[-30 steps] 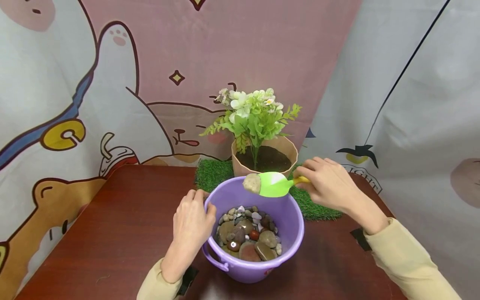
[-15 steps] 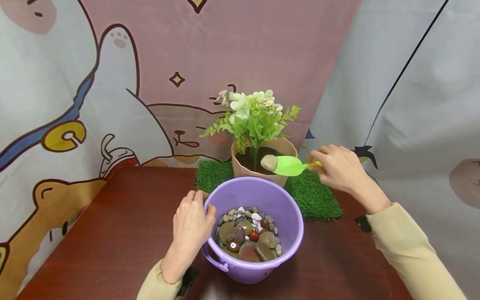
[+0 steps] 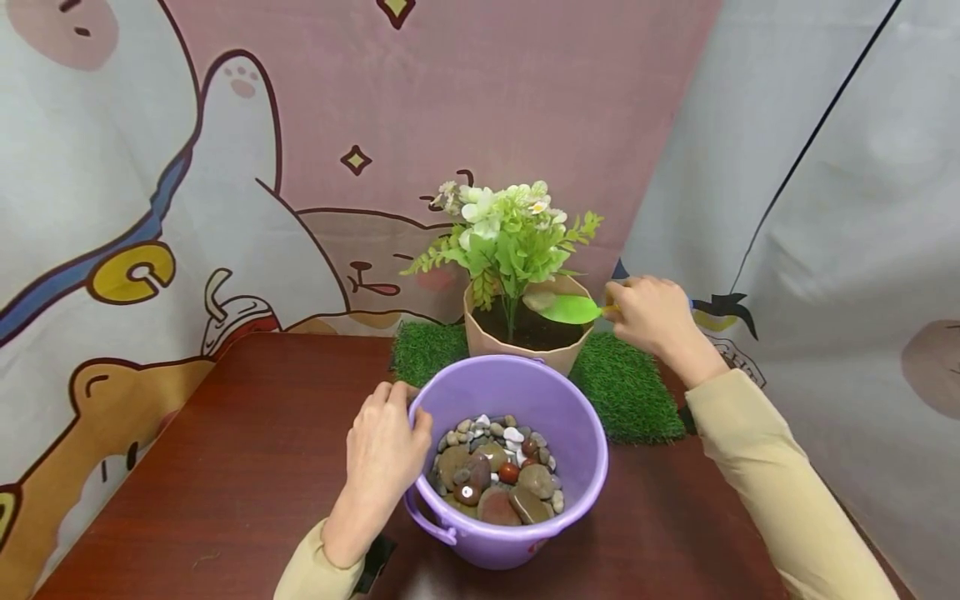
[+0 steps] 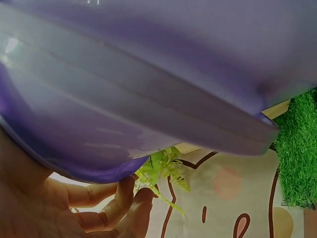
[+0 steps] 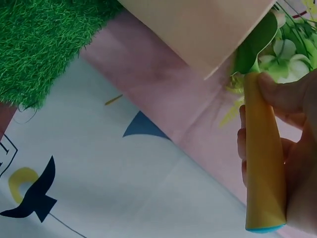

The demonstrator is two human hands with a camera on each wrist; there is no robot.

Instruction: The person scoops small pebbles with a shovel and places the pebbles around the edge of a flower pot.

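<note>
My right hand [image 3: 651,315] grips the yellow handle of a small green trowel [image 3: 572,309]; in the right wrist view the thumb presses along the yellow handle [image 5: 265,158]. At the blade's tip is a pale stone [image 3: 538,301], over the dark soil [image 3: 536,333] inside a beige flowerpot [image 3: 483,336]. White-flowered greenery [image 3: 513,225] stands in that pot. My left hand [image 3: 386,437] holds the rim of a purple bucket [image 3: 597,467] at its left side, fingers over the edge. Stones [image 3: 495,479] of several sizes and colours lie in water at the bucket's bottom.
Artificial grass [image 3: 630,396] lies under and around the flowerpot, just behind the bucket. Everything stands on a reddish-brown table [image 3: 247,467]. A cartoon-printed cloth [image 3: 315,108] hangs behind it. The bucket's handle [image 3: 431,521] hangs at its front left.
My right hand has carried the trowel and stone from above the bucket back to the flowerpot, and the blade has come down inside the pot's rim. My left hand stays on the bucket.
</note>
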